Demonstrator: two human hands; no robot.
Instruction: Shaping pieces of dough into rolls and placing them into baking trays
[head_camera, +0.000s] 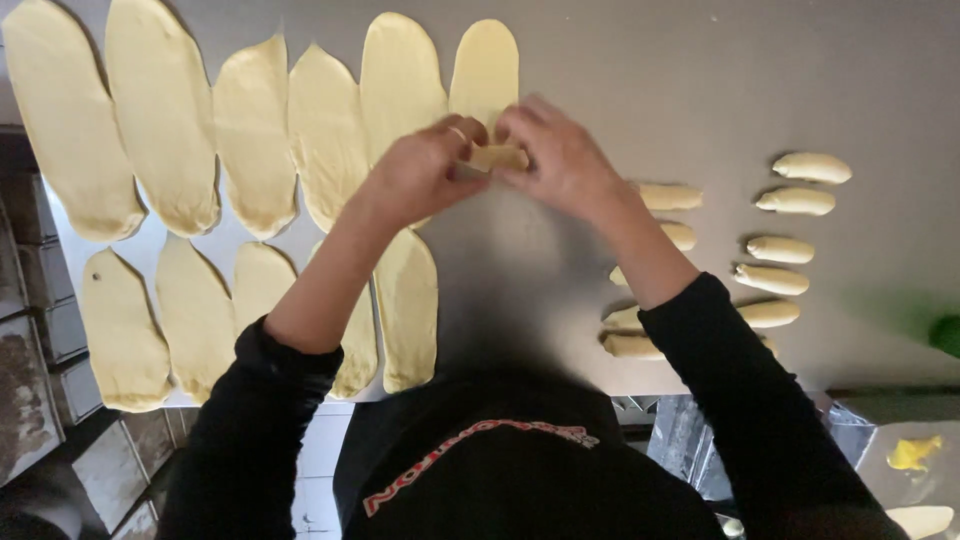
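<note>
Roughly midway: left hand (420, 172) and right hand (560, 155), fingers pinched on dough strip (487, 75) at top centre, rolling it. Rolled pieces (795, 201) right of frame; flat ovals (160, 110) left remain on worktop (700, 70).

Smooth matt dough (486, 70), dull metal table (700, 80)
</note>
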